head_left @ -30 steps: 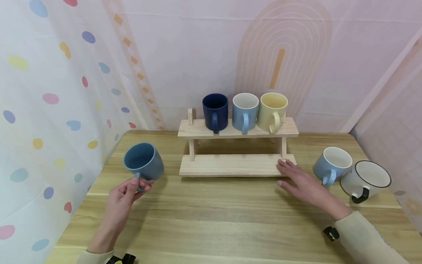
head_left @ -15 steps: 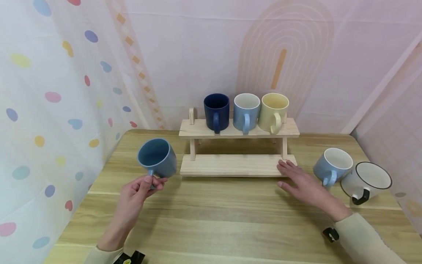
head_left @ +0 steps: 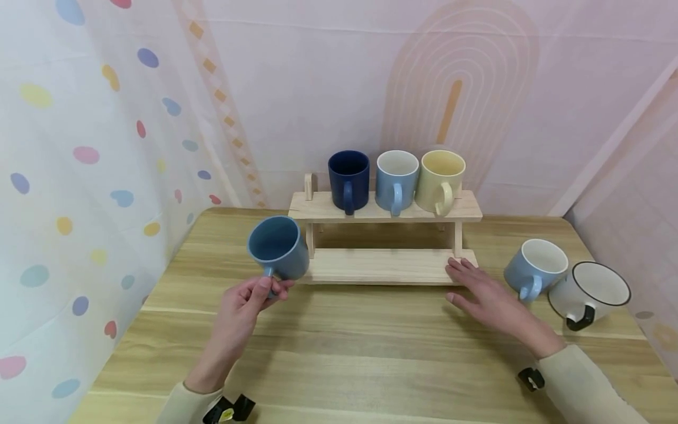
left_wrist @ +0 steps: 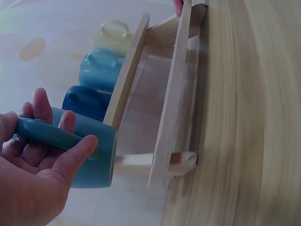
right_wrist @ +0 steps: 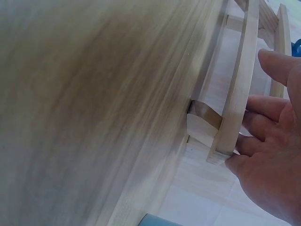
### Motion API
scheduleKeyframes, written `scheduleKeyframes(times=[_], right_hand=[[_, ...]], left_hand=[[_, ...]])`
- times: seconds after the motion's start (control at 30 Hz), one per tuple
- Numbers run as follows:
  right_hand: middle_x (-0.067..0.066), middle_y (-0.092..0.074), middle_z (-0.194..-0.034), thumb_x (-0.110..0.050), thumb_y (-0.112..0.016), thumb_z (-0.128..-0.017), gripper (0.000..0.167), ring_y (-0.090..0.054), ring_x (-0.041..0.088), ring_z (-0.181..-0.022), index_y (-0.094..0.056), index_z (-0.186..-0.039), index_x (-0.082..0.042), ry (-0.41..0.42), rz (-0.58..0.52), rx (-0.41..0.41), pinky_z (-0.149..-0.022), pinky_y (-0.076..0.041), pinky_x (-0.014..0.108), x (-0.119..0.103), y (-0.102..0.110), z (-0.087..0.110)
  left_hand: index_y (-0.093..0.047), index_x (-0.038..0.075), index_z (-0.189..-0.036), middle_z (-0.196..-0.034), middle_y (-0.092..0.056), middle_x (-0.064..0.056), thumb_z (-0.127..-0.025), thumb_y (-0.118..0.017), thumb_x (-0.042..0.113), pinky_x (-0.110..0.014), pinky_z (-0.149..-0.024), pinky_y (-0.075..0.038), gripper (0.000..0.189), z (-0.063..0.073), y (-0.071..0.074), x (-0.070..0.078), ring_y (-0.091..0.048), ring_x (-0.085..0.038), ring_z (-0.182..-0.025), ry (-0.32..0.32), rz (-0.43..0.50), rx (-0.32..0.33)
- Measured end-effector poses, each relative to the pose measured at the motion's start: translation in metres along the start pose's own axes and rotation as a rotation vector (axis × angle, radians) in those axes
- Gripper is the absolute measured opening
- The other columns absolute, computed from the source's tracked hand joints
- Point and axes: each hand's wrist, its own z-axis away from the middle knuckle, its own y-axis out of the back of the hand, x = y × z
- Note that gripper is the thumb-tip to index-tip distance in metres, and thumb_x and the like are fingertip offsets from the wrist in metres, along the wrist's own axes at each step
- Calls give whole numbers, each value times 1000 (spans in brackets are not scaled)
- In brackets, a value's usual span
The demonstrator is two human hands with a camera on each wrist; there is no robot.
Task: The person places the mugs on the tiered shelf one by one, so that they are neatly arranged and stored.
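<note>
My left hand (head_left: pixel 245 309) grips a blue-grey mug (head_left: pixel 288 259) by its handle, fingers curled round it as the left wrist view shows. The mug is tilted with its mouth toward the head camera, and it overlaps the left end of the wooden two-tier rack (head_left: pixel 371 268). My right hand (head_left: pixel 489 300) rests its extended fingers (right_wrist: pixel 261 125) on the right end of the rack's lower shelf. On the upper shelf stand a navy mug (head_left: pixel 348 179), a light blue mug (head_left: pixel 396 179) and a yellow mug (head_left: pixel 439 179), handles facing front.
To the right of the rack stand a light blue mug with a white inside (head_left: pixel 535 271) and a white mug with a black rim (head_left: pixel 590 297), side by side on the wooden table (head_left: pixel 392 353). Patterned curtains (head_left: pixel 318 88) hang behind and at the sides.
My left hand has carried the blue-grey mug to the right and slightly up, from the table's left side to the rack's left end. The right hand has stayed in place.
</note>
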Motion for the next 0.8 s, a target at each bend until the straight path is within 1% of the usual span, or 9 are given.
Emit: scheduleKeyframes(times=[0.23,0.33,0.4,0.5,0.57,0.6,0.7,0.8], right_hand=[[23,-38,-161,-32,-65,-104,61,-29,48,-150,-50,-150,4,9,0,7,-118,-27,66,0,0,0],[23,-38,-161,-31,-65,-104,60,-29,49,-150,-50,-150,4,11,-4,9,-118,-27,66,0,-1,1],[23,-38,-161,-31,-65,-104,60,-29,49,-150,-50,-150,4,12,-3,10,-117,-27,66,0,-1,0],[24,-38,-161,-31,-66,-104,60,-29,49,-150,-50,-150,4,11,1,11,-118,-27,66,0,-1,1],[24,-38,-161,-31,-66,-104,60,-30,49,-149,-50,-150,4,11,2,13,-117,-27,66,0,-1,1],[23,-38,-161,-31,-66,-104,60,-29,49,-149,-50,-150,4,10,2,13,-117,-27,66,0,-1,1],[23,-38,-161,-30,-65,-104,59,-29,49,-150,-50,-150,5,11,-2,15,-118,-26,66,0,-1,1],[23,-38,-161,-29,-65,-104,59,-29,48,-150,-50,-150,5,13,-1,18,-118,-25,66,1,-1,1]], left_hand=[[-62,-15,-97,-95,-77,1,-113,-45,16,-29,-94,-57,39,-8,-16,-3,-73,-12,-106,46,-43,-23],[-63,-14,-97,-95,-77,-3,-113,-46,18,-28,-94,-56,39,-11,-23,-4,-73,-15,-108,73,-72,-19],[-64,-12,-96,-95,-77,-5,-113,-46,18,-28,-94,-56,39,-13,-27,-6,-73,-15,-108,80,-96,-22],[-64,-10,-95,-94,-77,-7,-112,-47,17,-29,-95,-56,37,-17,-32,-10,-73,-20,-109,73,-111,-33],[-64,-11,-94,-92,-76,-5,-112,-47,17,-30,-95,-56,37,-20,-35,-13,-73,-17,-108,66,-104,-43],[-64,-11,-94,-91,-77,-6,-112,-47,17,-30,-95,-56,37,-22,-37,-14,-73,-18,-109,68,-98,-46],[-64,-11,-96,-92,-76,-12,-112,-48,19,-31,-96,-56,37,-26,-41,-19,-73,-17,-110,92,-85,-49],[-64,-10,-97,-96,-73,-24,-112,-49,21,-33,-98,-54,38,-29,-44,-22,-72,-21,-113,120,-68,-52]])
